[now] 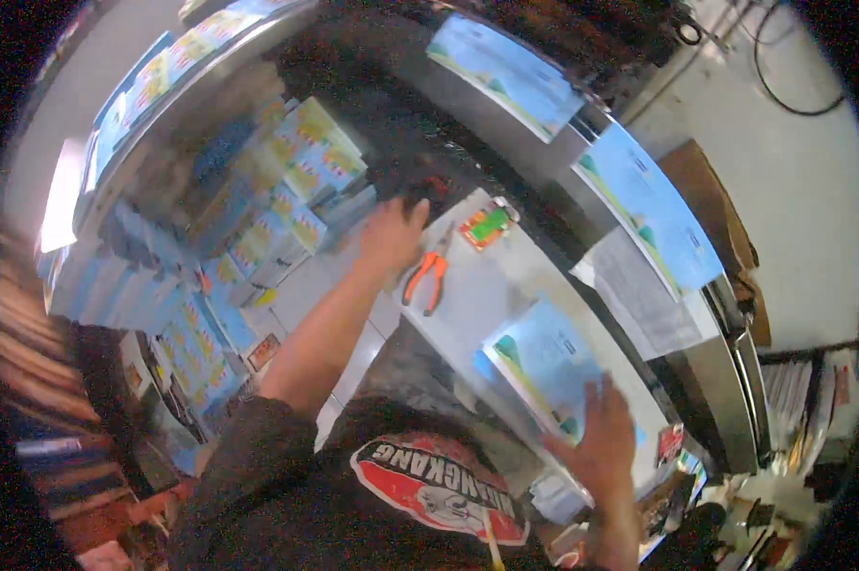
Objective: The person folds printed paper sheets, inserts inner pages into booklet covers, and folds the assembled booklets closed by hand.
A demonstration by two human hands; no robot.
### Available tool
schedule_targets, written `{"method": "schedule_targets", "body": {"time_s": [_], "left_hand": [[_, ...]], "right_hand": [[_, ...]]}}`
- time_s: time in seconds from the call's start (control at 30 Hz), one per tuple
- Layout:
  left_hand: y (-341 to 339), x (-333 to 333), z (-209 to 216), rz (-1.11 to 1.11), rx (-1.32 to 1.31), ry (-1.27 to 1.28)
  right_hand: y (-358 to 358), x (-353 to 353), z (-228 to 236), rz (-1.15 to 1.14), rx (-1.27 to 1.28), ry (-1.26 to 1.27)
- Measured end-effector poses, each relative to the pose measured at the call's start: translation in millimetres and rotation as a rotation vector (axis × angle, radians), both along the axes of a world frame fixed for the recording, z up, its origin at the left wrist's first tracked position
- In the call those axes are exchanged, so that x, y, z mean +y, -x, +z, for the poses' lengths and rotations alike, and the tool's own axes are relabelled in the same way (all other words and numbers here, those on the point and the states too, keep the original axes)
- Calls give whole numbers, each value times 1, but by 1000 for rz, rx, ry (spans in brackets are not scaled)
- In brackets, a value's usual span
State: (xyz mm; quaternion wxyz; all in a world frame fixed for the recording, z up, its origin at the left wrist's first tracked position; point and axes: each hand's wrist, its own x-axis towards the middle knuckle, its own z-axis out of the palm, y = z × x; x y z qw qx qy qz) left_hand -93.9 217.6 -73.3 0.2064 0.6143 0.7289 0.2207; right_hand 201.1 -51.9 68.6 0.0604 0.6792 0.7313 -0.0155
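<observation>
My right hand (602,436) is spread open, thumb apart, at the near right end of a stack of light blue printed booklets (542,350) on the white tabletop. My left hand (397,234) reaches over the table's far left end, its fingers blurred but looking apart, with nothing visible in them. Just right of it lie pliers (427,278) with orange and black handles. Beyond the pliers rests a small green and orange packet (486,226).
Stacks of printed booklets (301,152) stand on the left. Across the table, a metal-edged ledge carries more blue booklets (653,205) and a grey-white sheet (643,295). Brown cardboard (701,195) leans behind it. A small red card (670,443) is at the table's near right end.
</observation>
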Motion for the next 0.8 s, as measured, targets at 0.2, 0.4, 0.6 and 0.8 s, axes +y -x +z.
{"method": "schedule_targets", "body": {"time_s": [0.2, 0.4, 0.6, 0.8], "left_hand": [[-11, 6, -21, -41, -31, 114], [-11, 8, -27, -2, -113, 119], [-10, 3, -23, -64, -28, 94], [-15, 0, -21, -74, 33, -57]], "right_hand": [[-10, -15, -4, -20, 234, 131], [-16, 0, 41, -124, 412, 235], [-91, 10, 56, -314, 17, -14], [-164, 104, 122, -290, 104, -606]]}}
